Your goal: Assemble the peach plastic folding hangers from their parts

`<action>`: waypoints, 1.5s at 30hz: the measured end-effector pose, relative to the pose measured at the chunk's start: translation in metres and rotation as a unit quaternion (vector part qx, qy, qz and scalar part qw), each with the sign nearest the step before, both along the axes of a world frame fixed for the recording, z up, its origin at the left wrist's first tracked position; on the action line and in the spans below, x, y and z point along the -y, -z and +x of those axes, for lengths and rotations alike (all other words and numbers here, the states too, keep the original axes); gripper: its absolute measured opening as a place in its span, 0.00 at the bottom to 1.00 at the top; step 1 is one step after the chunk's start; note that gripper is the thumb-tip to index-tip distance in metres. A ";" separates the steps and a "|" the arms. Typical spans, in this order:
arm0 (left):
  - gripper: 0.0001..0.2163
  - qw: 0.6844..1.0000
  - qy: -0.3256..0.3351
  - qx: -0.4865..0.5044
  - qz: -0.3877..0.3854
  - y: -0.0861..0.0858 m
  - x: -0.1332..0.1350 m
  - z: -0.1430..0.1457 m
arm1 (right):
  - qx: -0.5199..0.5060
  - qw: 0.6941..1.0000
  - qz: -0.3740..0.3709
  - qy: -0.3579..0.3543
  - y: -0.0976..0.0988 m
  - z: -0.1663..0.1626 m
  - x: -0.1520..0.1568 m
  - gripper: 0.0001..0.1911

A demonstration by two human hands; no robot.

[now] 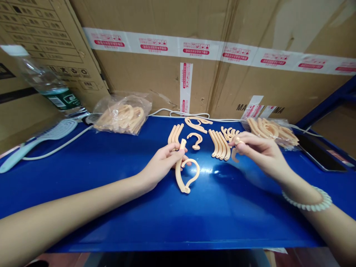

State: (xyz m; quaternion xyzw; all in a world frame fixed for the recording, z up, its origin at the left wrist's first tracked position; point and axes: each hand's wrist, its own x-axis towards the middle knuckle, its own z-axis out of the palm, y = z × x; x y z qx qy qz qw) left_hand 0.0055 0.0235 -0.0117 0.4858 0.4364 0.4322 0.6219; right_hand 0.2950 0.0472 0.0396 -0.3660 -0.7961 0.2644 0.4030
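My left hand (164, 163) is closed on a peach plastic hook piece (183, 174), a curved bar with a thin loop, which stands on the blue table (111, 193). My right hand (256, 152) pinches a small peach curved piece (235, 155) just above the table. Between and behind the hands lie loose peach parts: a row of curved bars (220, 145), another small group of bars (175, 134), a single hook (195, 140) and a joined piece (196, 123).
Two clear bags of the same peach parts lie at the back left (122, 116) and back right (274, 129). A water bottle (46, 81), a pale comb (36, 142), a white cable (61, 146) and a dark phone (319, 152) are around. Cardboard boxes (211, 55) wall the back.
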 end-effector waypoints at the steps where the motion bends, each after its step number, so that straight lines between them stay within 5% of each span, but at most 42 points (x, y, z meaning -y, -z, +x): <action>1: 0.21 1.000 0.000 0.000 0.001 0.001 0.000 0.000 | 0.005 0.999 0.034 0.018 -0.002 0.006 -0.005 0.12; 8: 0.22 1.000 -0.008 0.004 -0.002 0.001 0.001 -0.001 | 0.197 0.944 0.250 0.088 0.012 0.044 -0.047 0.10; 19: 0.23 1.000 -0.019 0.010 -0.009 -0.002 0.004 -0.002 | 0.320 0.915 0.240 0.052 0.036 0.071 -0.075 0.20; 28: 0.21 0.999 -0.022 0.031 0.004 0.001 0.002 -0.001 | 0.204 0.931 0.303 -0.004 0.023 0.005 -0.018 0.20; 34: 0.20 0.998 -0.015 0.068 0.011 -0.001 0.003 0.002 | 0.272 0.864 0.401 -0.132 0.033 -0.043 0.033 0.17; 37: 0.20 0.996 0.003 0.092 0.006 -0.002 0.007 0.005 | 0.293 0.851 0.412 -0.141 0.036 -0.046 0.035 0.16; 45: 0.22 0.995 -0.002 0.100 0.006 -0.001 0.011 0.011 | 0.291 0.879 0.346 -0.150 0.032 -0.038 0.027 0.09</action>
